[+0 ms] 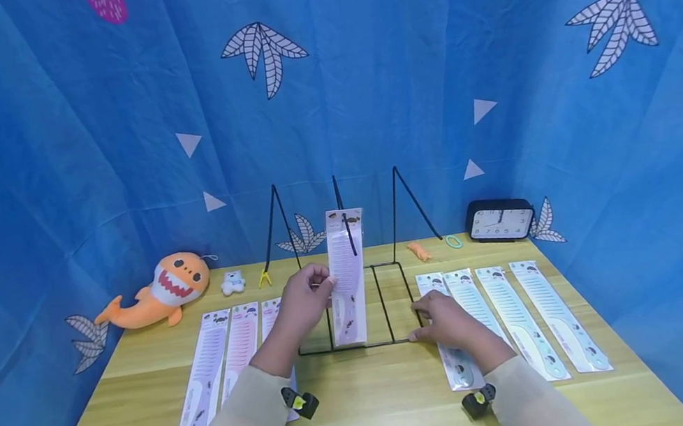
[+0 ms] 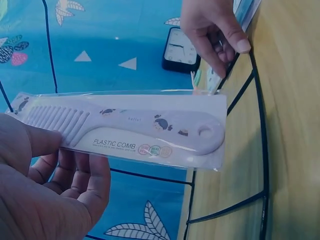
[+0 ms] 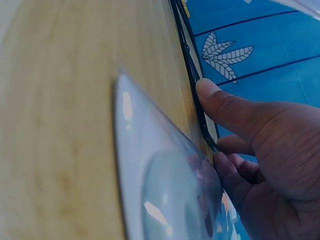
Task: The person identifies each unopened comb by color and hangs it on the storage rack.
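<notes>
My left hand [image 1: 305, 301] pinches a purple plastic comb [image 2: 155, 127] in a clear packet by its edge, thumb in front and fingers behind. The packet stands upright in the head view, and a middle prong [image 1: 349, 233] of the black wire rack [image 1: 383, 303] passes at its top. Its lower end reaches down near the front base wire. On the right, my right hand [image 1: 445, 320] grips the front right corner of the rack's base, with the thumb on the wire [image 3: 198, 100]. A packaged pale green comb [image 1: 460, 368] lies right beside and partly under that hand.
More packaged combs lie on the table: purple [image 1: 202, 376] and pink [image 1: 242, 340] at left, pale green [image 1: 522, 326] at right. Behind are an orange shark toy [image 1: 175, 281], a small white bear [image 1: 233, 282], a yellow clip [image 1: 264, 278] and a black clock [image 1: 499, 220].
</notes>
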Demonstrator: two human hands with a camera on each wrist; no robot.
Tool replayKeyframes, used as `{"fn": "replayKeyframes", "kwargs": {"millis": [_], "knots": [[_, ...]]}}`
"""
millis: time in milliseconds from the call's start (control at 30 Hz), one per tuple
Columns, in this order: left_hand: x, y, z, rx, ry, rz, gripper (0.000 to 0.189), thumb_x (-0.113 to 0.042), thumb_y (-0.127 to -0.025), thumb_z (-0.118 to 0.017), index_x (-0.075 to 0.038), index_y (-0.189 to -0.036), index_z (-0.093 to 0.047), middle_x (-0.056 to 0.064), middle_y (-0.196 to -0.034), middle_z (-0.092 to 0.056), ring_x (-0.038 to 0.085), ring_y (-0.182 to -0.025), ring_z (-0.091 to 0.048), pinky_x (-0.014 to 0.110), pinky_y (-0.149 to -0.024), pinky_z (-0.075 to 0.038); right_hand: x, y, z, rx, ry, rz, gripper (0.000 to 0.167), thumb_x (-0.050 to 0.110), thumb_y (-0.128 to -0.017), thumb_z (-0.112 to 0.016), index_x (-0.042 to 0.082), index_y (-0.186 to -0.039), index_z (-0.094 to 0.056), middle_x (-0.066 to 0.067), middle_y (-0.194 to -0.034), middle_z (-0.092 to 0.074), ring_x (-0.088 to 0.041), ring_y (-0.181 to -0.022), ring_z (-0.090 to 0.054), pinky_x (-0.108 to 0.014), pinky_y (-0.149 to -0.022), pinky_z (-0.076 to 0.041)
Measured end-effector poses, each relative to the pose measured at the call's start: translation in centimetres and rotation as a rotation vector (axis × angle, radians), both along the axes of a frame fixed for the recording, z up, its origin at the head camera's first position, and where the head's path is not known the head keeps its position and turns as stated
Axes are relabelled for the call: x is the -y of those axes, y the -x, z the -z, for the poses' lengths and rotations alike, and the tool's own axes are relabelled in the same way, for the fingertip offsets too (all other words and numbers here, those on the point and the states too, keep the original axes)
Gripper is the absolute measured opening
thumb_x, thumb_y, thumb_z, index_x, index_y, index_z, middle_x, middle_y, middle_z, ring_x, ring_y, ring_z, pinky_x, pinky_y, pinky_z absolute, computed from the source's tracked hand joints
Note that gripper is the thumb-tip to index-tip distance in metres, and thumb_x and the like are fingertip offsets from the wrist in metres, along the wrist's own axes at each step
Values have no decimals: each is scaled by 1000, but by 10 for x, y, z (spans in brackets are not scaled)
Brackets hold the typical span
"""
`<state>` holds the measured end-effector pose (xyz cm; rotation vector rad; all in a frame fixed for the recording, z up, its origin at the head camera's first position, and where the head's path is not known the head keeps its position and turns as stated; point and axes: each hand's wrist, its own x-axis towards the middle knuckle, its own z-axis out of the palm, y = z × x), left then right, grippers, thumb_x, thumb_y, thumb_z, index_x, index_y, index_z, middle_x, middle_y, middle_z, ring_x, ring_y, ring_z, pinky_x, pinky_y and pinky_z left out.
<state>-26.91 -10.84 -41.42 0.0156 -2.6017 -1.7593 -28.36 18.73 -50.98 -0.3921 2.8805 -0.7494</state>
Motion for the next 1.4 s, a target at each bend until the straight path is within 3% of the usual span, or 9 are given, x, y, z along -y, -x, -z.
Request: {"fn": "replayKeyframes", "kwargs": {"millis": [367,600,767,1033,1400], "knots": [[-6,38,2,20,-100,-27,10,-16,-111,-64,-7,-115,-68,11,-114,-64,28,-112,-68,39,-93,-69,2,-2,-2,-15,6,-8,75,34,-89,-93,0,-149,-65,-17,-140,-64,-34,-129,-64,-54,-117,-54],[-5,60,4,27,-169,-21,12,-19,-112,-63,-8,-116,-66,12,-120,-63,29,-115,-66,49,-106,-64,0,-2,-4,-4,4,-5,75,35,-88,-93,0,-149,-65,-16,-139,-64,-33,-128,-64,-54,-116,-54],[-6,69,2,49,-200,-33,14,-21,-112,-63,-9,-119,-67,12,-124,-64,31,-120,-67,47,-108,-64,-1,-2,-4,-1,-4,-2,75,35,-89,-93,1,-149,-65,-16,-139,-64,-32,-128,-64,-53,-116,-54],[-8,82,-3,68,-177,-67,17,-21,-113,-62,-11,-125,-68,10,-131,-66,33,-128,-68,44,-106,-64,0,-3,-6,4,4,-8,77,36,-90,-92,0,-151,-63,-17,-142,-63,-32,-128,-64,-53,-117,-54],[-4,96,2,55,-172,-92,22,-24,-113,-61,-11,-130,-69,9,-133,-65,30,-129,-67,43,-112,-61,0,-2,-4,-1,9,-14,76,36,-89,-92,0,-150,-64,-17,-141,-63,-33,-128,-64,-54,-116,-54]]}}
